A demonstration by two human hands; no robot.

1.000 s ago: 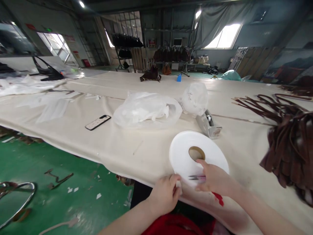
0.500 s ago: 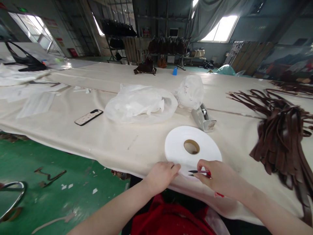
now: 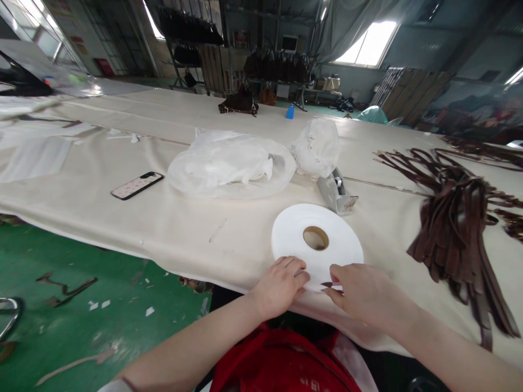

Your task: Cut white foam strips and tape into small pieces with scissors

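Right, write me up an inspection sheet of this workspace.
Surface: long table with a creased cream covering.
Things in work: white roll lying flat near the edge; small pointed snips over its near side.
Clutter: phone, two plastic bags, grey metal dispenser, brown straps heaped toward the right.
Hands: left hand on the roll's near edge; right hand holding the snips.
Cables: nothing seen.
Surroundings: green floor with scraps; hanging bags and a bright window behind.
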